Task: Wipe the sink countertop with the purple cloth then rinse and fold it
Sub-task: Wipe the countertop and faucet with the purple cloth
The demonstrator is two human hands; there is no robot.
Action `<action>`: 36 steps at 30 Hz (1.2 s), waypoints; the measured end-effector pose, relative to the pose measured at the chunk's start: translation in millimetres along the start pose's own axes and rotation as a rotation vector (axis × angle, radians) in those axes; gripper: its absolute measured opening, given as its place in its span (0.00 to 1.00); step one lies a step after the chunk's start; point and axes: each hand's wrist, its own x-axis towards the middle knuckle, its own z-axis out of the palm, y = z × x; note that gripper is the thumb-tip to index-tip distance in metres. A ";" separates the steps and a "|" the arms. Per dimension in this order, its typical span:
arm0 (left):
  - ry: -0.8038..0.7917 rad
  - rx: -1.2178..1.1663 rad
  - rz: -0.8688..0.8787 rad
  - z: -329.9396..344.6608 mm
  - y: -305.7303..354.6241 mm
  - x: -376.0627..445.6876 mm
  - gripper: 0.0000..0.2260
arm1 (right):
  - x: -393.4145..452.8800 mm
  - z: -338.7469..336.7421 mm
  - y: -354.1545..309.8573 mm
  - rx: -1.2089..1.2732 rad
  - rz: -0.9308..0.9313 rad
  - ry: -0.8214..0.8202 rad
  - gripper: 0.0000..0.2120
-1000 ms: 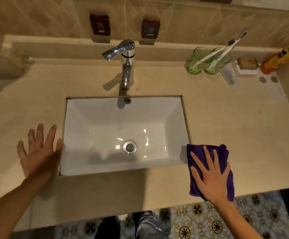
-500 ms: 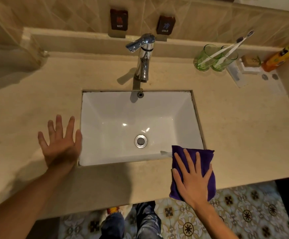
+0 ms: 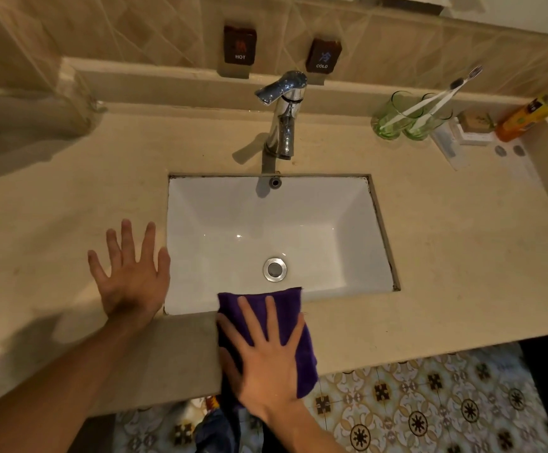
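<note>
Right hand (image 3: 267, 364) presses purple cloth (image 3: 285, 308) flat on countertop (image 3: 446, 289); left hand (image 3: 132, 276) rests spread, holding nothing.

Beige stone countertop (image 3: 446, 256) around a white sink (image 3: 348, 223), chrome faucet (image 3: 282, 125) behind it, 2 green glasses (image 3: 393, 122) and orange bottle (image 3: 524, 120) at back right, purple cloth (image 3: 285, 308) on front edge, left hand (image 3: 132, 279) flat beside sink

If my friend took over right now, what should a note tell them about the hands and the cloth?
Right hand: flat, fingers spread, pressing the purple cloth on the countertop's front strip, just below the sink; the cloth's top edge overlaps the basin rim.
Left hand: flat on the counter, left of the sink, holding nothing.
Faucet: no water seen running.
Left: finish wiping, rinse, fold.
</note>
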 end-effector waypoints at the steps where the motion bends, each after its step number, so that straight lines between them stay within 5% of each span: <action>1: 0.000 -0.001 -0.004 0.3 0.4 0.3 0.29 | 2.3 0.1 -11.8 0.026 -0.014 -0.003 0.26; 11: 0.002 -0.057 0.007 -2.5 -1.8 0.1 0.28 | 3.6 -3.6 -7.8 0.107 -0.103 0.037 0.21; 20: -0.032 -0.039 -0.042 -5.1 2.3 -1.7 0.28 | -22.8 -20.7 134.1 -0.026 -0.079 0.013 0.24; 28: 0.048 0.037 0.047 -8.3 2.9 0.3 0.28 | -50.2 -46.8 271.2 -0.042 0.158 0.037 0.24; 36: 0.059 0.059 0.054 -6.2 4.3 3.9 0.28 | -24.6 -56.5 321.6 -0.067 0.285 0.088 0.25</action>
